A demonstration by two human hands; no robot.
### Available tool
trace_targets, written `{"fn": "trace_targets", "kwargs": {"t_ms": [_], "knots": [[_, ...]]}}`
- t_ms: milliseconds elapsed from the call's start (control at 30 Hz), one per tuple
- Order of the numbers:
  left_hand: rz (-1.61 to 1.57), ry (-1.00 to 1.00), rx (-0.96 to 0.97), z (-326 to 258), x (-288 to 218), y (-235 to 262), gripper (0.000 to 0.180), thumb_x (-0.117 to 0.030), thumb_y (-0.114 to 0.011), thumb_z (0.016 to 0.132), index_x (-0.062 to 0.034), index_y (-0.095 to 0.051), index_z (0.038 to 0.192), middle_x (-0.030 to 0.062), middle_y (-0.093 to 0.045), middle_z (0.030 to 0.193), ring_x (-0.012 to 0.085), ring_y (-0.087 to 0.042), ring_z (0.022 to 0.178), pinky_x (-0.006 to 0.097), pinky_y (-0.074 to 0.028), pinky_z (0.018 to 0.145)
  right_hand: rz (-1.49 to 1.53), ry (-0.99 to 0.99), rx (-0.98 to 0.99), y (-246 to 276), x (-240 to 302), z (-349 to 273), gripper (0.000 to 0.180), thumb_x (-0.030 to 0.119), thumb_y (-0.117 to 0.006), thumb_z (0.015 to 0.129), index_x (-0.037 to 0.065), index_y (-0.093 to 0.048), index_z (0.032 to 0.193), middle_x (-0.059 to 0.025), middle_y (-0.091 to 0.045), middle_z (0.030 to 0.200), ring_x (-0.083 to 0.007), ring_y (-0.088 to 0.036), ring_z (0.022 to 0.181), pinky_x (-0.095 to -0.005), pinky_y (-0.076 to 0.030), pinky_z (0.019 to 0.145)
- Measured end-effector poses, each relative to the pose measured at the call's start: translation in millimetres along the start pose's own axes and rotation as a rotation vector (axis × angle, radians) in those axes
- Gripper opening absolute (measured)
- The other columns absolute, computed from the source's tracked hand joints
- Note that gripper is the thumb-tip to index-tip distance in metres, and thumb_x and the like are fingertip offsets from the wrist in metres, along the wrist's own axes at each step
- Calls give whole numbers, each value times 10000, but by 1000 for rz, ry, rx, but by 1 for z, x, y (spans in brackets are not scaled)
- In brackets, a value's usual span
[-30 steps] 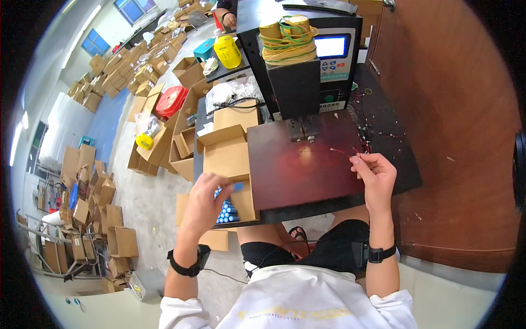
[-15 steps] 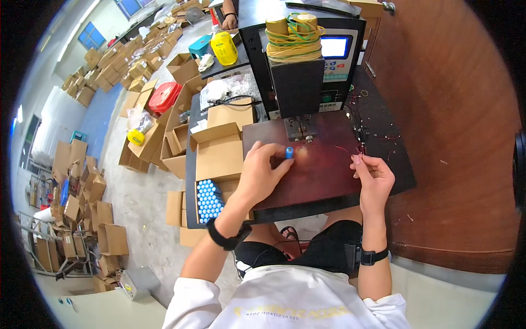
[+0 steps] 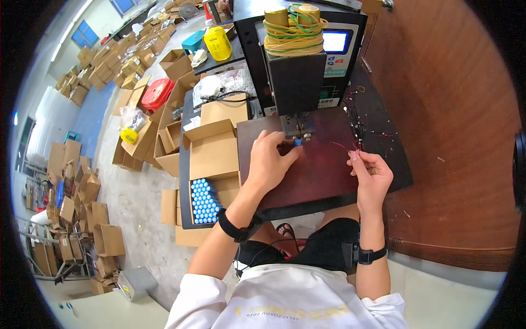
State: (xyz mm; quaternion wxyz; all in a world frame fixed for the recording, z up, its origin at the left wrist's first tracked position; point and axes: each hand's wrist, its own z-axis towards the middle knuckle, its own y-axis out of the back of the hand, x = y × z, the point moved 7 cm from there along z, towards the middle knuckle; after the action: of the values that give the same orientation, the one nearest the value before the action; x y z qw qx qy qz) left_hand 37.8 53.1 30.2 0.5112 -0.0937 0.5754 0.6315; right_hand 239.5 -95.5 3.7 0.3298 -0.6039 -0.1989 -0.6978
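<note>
A person sits at a dark reddish-brown desk (image 3: 323, 175) with a smooth top. The left hand (image 3: 272, 162) pinches a small blue cylinder (image 3: 297, 142) in its fingers, under the metal tip of a boxy black machine (image 3: 298, 82). The right hand (image 3: 371, 174) pinches a thin red wire (image 3: 342, 146) between fingers pressed together. An open cardboard box (image 3: 211, 159) beside the desk holds rows of blue cylinders (image 3: 204, 200).

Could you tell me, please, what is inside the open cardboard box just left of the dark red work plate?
The open cardboard box holds blue cylindrical cells standing in tight rows at its near left end; the rest shows bare cardboard. What lies beneath the cells is hidden.
</note>
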Motion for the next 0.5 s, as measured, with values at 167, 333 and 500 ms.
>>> {"fn": "trace_targets", "kwargs": {"t_ms": [167,333,500], "knots": [[5,27,10,0,2,-1,317,-244,-825,775,19,-688,886,175,-587,846,355,-595,762,412,-476,678,-21,-11,2,-2,0,0,129,45,-729,918,-30,-698,1018,-117,-746,968,-115,-685,793,-221,-515,634],[-25,-21,-12,0,5,-3,317,-247,-820,780,16,-684,893,171,-600,857,355,-600,778,411,-482,709,-54,-18,-8,-2,-2,1,128,41,-726,917,-32,-699,1019,-118,-745,967,-116,-685,790,-221,-517,636],[-26,-5,-42,2,5,0,350,-243,-817,782,19,-645,939,170,-617,857,369,-606,787,419,-492,724,-24,-27,-9,-3,3,1,123,38,-725,917,-32,-698,1014,-117,-743,965,-118,-682,786,-224,-508,635]]}}
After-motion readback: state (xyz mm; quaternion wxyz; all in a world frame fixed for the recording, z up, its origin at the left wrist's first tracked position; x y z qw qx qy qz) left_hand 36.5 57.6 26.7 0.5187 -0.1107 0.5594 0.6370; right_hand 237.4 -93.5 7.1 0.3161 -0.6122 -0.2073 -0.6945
